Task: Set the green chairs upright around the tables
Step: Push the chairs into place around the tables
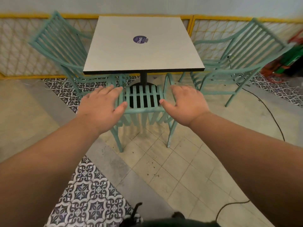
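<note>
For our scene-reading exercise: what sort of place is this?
Probably a café or small eatery: a square pedestal table with a branded sticker, matching green chairs set round it, and a patterned tiled floor.

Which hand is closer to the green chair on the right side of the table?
Right. The right hand is at the right edge of the near chair, just short of that right-side chair; the left hand is at its left edge, farther off.

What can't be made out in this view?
Head view, near green chair: front legs hidden beneath its seat.
Head view, sticker: small print too small.
Head view, red and green objects: blurred, cut by the right edge.
Head view, left hand and right hand: contact with chair unclear.
</note>
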`<state>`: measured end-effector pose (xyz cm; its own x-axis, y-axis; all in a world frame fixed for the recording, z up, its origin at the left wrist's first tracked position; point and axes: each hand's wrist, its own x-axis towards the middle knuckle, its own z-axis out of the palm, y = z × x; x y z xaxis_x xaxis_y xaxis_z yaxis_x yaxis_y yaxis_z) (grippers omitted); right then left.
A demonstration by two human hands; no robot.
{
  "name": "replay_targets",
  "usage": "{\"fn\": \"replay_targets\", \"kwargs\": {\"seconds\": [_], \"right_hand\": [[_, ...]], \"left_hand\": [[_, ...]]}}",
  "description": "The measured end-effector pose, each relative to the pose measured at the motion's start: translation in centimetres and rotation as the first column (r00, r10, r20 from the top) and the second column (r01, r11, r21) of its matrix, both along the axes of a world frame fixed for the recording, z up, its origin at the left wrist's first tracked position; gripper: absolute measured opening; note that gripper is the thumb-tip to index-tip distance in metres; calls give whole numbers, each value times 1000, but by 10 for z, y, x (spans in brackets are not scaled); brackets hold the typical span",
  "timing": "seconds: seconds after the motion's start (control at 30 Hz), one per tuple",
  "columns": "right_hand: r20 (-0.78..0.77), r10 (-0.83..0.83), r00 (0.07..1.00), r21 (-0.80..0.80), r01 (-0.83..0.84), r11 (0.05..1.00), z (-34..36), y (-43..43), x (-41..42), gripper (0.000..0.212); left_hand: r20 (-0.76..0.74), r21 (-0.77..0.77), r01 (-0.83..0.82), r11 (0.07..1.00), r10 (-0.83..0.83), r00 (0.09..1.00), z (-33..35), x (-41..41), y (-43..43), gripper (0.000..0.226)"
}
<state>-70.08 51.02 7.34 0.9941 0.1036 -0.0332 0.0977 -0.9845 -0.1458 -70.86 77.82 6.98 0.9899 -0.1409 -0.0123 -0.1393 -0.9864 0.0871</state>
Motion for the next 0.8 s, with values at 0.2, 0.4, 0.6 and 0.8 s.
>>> {"fn": "replay_targets", "kwargs": {"seconds": [0.2, 0.4, 0.6, 0.8], "right_hand": [[27, -35, 999, 11, 35, 999, 20, -10, -36, 78], [67, -113, 991, 77, 108, 991, 31, -40, -72, 75], [73, -255, 964, 129, 245, 961, 25, -108, -117, 91], [117, -365, 923, 139, 349, 927, 31, -226, -138, 85]], "left_hand": [[5, 31, 48, 998, -48, 999, 24, -13, -1, 72], [14, 42, 185, 982, -186, 982, 39, -19, -36, 66], [-27, 50, 351, 935, -350, 936, 24, -18, -98, 67], [-1, -11, 434, 901, -434, 901, 26, -14, -226, 75]]}}
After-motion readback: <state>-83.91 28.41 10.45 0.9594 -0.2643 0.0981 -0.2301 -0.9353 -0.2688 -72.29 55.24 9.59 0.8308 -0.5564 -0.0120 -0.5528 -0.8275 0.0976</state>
